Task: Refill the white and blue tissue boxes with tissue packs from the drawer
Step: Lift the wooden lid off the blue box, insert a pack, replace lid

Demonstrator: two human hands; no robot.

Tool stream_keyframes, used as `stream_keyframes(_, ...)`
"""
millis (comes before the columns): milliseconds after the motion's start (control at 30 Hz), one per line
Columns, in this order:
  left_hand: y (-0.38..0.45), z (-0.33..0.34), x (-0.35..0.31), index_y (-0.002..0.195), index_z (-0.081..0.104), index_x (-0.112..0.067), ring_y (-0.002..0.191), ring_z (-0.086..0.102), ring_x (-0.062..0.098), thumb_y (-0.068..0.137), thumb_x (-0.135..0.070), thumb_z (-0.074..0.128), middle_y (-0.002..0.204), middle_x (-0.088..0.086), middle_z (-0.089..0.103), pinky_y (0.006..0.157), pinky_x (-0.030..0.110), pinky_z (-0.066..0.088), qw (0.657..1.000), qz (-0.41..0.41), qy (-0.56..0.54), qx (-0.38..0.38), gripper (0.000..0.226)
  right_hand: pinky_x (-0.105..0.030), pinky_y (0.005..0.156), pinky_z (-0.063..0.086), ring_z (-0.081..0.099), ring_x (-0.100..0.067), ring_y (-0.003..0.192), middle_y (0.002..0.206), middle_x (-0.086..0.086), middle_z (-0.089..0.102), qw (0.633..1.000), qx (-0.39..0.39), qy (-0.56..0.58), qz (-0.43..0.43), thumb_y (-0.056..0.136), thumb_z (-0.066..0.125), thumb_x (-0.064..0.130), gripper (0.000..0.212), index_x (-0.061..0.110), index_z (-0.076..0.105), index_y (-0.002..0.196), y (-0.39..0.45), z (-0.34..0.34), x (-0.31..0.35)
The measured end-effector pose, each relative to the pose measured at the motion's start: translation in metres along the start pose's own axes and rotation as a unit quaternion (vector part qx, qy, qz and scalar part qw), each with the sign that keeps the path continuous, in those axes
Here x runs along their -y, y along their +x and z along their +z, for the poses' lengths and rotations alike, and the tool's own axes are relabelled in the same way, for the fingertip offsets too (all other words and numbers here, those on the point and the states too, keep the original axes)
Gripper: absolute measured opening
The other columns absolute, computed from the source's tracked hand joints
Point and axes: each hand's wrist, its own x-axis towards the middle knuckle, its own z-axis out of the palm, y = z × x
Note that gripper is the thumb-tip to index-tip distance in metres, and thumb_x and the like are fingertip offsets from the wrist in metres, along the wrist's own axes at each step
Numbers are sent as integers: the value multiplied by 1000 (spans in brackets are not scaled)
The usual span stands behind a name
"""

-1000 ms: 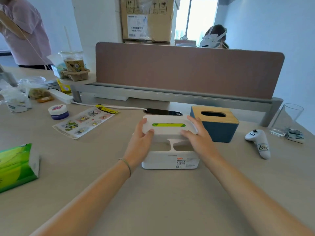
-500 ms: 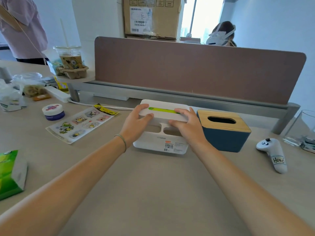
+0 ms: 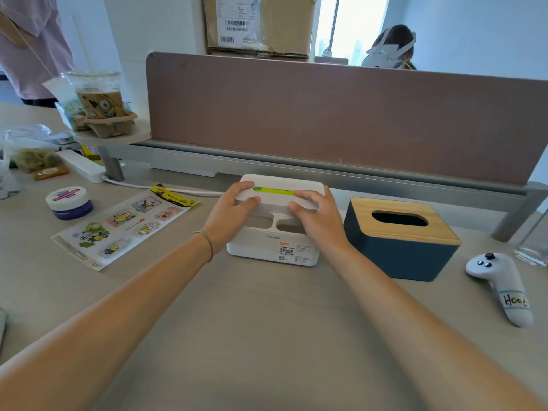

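The white tissue box (image 3: 274, 247) stands on the desk close to the divider. Green tissue-pack wrapping shows through the slot in its white lid (image 3: 280, 185). My left hand (image 3: 234, 212) grips the lid's left end and my right hand (image 3: 315, 215) grips its right end, fingers over the top, thumbs at the front edge. Right of it, almost touching, sits the blue tissue box (image 3: 397, 256) with a wooden lid and a dark oval opening. No drawer is in view.
A white hand controller (image 3: 501, 286) lies at the right, a glass (image 3: 533, 247) behind it. A sticker sheet (image 3: 121, 226), a small jar (image 3: 69, 201), a power strip and an iced drink (image 3: 99, 97) stand at the left. A brown divider (image 3: 326, 114) blocks the back.
Both hands have pushed the white box away from me toward the divider, beside the blue box. The green tissue pack at the left has dropped out of view.
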Motion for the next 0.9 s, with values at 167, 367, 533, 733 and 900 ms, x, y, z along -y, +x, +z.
stream_keyframes(167,-16,3,-23,139,53,-28,102,56,6,99,-26,57,137,-3,55,84,25,43,978,108,159,-84,40,-21,107,37,35,-7,140,147,11,43,999,20,5,-36,94,63,30,45,34,54,138,-9,-30,18)
stream_keyframes(367,-58,60,-77,132,58,-28,95,51,-1,98,-17,55,135,-14,53,86,-3,32,963,228,140,-39,36,-35,117,30,35,-10,144,152,9,46,990,-55,-102,-83,95,62,22,34,33,64,128,-31,-116,22)
stream_keyframes(533,-79,127,-83,130,59,-22,112,56,12,94,-16,62,141,-2,51,99,22,45,949,250,180,66,37,-25,86,35,52,-17,120,123,6,54,982,-94,-164,13,92,61,21,31,25,66,123,-47,-175,-19)
stream_keyframes(733,-68,170,-72,148,40,-33,107,57,21,97,-45,57,147,5,44,92,30,44,961,108,203,151,55,-34,93,43,53,-20,121,146,-6,46,967,-92,-227,69,89,59,36,45,33,58,134,-47,-194,-45)
stream_keyframes(900,-69,180,-67,149,39,-31,104,62,24,100,-42,52,129,3,60,94,39,53,967,106,170,158,52,-30,95,36,49,-19,127,140,3,57,981,-42,-166,89,98,55,31,45,28,53,143,-50,-197,-54)
